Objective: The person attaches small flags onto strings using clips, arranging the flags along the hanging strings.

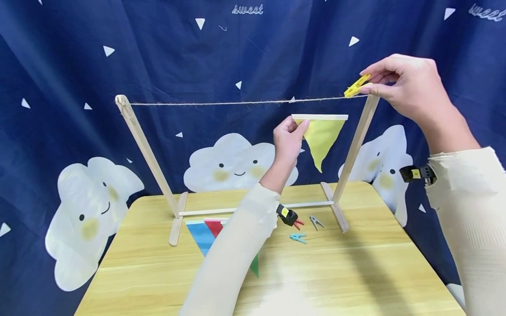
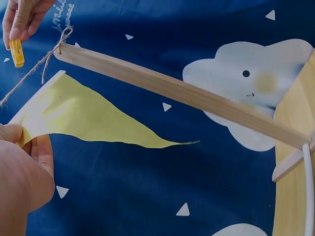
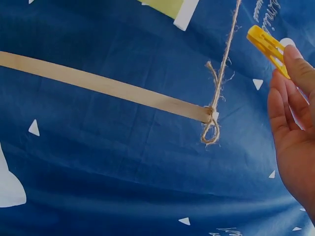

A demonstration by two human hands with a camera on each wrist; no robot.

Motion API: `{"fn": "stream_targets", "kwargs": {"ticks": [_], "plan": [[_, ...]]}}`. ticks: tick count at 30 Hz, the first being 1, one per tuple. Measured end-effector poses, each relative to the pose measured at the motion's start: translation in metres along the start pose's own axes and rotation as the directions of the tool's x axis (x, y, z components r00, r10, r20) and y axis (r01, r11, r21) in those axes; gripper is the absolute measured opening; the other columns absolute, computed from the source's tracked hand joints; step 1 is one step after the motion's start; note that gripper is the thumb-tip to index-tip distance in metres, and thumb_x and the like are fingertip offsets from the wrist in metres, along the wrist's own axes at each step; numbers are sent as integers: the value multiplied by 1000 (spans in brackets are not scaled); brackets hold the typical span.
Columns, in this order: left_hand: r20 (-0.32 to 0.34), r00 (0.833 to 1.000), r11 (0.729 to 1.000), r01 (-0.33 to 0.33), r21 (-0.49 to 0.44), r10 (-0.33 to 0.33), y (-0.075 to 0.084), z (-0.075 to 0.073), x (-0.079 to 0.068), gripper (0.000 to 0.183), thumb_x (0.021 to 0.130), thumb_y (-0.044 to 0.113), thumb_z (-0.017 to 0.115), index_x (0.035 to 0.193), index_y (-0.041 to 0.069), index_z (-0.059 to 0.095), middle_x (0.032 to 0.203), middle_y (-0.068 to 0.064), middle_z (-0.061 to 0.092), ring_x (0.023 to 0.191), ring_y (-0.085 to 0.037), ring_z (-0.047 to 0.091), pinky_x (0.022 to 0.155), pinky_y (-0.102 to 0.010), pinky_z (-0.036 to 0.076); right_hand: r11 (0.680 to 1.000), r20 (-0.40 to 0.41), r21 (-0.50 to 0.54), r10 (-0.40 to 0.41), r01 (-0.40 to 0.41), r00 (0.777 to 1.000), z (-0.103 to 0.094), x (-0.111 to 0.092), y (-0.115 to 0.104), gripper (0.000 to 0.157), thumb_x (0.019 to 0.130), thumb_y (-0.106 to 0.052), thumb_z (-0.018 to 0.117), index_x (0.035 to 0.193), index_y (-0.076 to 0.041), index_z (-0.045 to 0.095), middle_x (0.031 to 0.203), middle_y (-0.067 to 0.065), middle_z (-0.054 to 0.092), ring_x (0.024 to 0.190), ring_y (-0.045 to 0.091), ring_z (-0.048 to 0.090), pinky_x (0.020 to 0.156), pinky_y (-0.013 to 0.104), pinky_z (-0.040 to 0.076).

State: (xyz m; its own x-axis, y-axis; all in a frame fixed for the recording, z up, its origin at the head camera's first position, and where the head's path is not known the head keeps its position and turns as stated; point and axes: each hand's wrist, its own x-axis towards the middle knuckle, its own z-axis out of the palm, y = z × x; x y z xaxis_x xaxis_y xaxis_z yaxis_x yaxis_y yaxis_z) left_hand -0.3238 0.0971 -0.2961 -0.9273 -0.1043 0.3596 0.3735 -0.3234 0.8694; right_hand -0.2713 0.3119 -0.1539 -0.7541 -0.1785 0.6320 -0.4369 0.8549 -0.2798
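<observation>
One word, "sweet" [image 1: 247,9], on backdrop [image 1: 63,66] above yellow clothespin [image 1: 357,86].

The glossy yellow plastic clothespin [image 1: 357,86], matt yellow triangular paper flag [image 1: 321,139], rough hairy jute string [image 1: 237,103], smooth pale wooden rack [image 1: 146,151] and wood-grain table [image 1: 356,272] stand before soft blue cloth backdrop [image 1: 79,66].

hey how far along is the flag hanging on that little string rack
Nothing hangs on the string yet. In hand: the left hand holds the yellow flag just below the string, and the right hand pinches a yellow clothespin by the rack's right post. Left: the blue, red and green flags and three clothespins lie on the table.
</observation>
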Motion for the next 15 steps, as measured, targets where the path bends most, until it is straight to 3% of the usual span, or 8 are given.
{"fn": "stream_targets", "kwargs": {"ticks": [8,15], "plan": [[18,1000,997,-11,-77,13,-5,16,0,16,95,4,73,105,-8,72,81,1,69,70,-7,63,64,-19,54,999,22,-22,41,-41,999,-3,2,4,31,92,-21,77,120,-8,77,85,-30,53,74,-6,52,71,-3,40],[14,999,997,-50,-65,51,-1,27,6,17,94,3,73,105,-10,72,76,5,66,66,-5,61,63,-20,53,999,19,-33,43,-42,999,-5,6,4,29,93,-19,76,119,-8,78,90,-27,55,75,-4,52,71,-3,40]]}}
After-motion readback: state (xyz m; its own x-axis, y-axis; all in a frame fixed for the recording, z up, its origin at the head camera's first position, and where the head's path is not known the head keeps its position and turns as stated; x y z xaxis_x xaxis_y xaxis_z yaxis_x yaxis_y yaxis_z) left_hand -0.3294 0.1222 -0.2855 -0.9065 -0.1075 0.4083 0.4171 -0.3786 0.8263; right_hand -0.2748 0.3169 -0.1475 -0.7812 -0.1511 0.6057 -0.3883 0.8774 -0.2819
